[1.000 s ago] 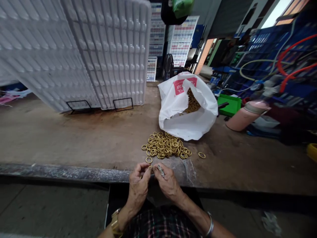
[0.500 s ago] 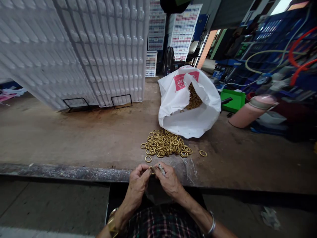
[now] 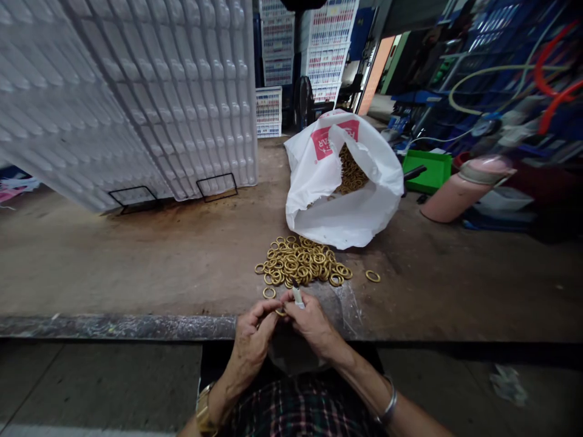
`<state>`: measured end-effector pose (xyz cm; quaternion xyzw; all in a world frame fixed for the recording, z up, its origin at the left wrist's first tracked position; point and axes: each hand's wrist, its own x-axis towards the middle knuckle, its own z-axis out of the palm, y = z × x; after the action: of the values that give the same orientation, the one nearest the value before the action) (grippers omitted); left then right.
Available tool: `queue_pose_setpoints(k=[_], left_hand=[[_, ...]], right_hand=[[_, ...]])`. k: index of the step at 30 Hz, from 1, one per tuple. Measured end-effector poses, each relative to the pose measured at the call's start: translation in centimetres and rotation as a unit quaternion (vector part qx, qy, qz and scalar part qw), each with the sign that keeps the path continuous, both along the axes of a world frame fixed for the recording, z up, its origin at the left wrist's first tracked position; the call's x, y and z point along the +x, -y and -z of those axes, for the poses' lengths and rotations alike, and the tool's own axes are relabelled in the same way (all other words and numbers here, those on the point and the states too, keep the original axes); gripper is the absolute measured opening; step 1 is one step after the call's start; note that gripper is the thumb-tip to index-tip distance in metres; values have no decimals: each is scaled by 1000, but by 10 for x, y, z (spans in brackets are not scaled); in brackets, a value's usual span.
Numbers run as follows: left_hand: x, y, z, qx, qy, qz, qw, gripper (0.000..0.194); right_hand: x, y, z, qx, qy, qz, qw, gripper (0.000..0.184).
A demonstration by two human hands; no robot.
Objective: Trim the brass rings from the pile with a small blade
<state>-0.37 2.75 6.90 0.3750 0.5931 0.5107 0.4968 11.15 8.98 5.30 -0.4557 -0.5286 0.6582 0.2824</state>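
the left hand [image 3: 252, 335] pinches a gold-coloured ring [image 3: 280, 313] between thumb and fingers, near the front edge of the worktable [image 3: 191, 258]. the right hand [image 3: 315, 325] is closed around a small pale-handled tool [image 3: 298, 298], its dark tip pointing up and away toward the heap. the right fingertips meet the left ones at the held ring, though whether they grip it too i cannot tell.

just beyond the hands lies a loose heap of similar rings [image 3: 300, 262], many overlapping. one stray ring [image 3: 269, 293] sits at the near left side of it, and another single ring [image 3: 372, 276] lies flat to the right, apart from the rest. behind the heap a white plastic bag [image 3: 337, 221] with a red printed patch slumps on its side, torn open — more rings [image 3: 351, 175] show inside.

to the left, tall ribbed plastic sheets [image 3: 177, 103] stand on the table, with two black wire stands [image 3: 217, 187] at their foot. right of the bag are a green tray [image 3: 426, 172] and a pink bottle [image 3: 453, 195], tilted. stacked white crates [image 3: 324, 64] rise in the background. a gold-coloured watch [image 3: 204, 411] is on the left wrist, a silver-coloured bangle [image 3: 388, 403] on the right.
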Motion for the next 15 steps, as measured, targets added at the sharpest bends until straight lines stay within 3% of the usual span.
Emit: queue_pose_setpoints(k=[3,5,11,15], left_hand=[[0,-1,0,23,-52,14,998,22],[1,-2,1,30,-62,6,998,20],[2,-7,-1,0,-31,-6,999,20],[2,-8,-1,-26,0,10,1000,21]], right_hand=[[1,-1,0,-57,-30,3,998,10],[3,-1,-2,-49,-41,4,998,13],[5,-2,-8,127,48,-7,991,19],[5,-3,-5,157,82,-8,984,19]])
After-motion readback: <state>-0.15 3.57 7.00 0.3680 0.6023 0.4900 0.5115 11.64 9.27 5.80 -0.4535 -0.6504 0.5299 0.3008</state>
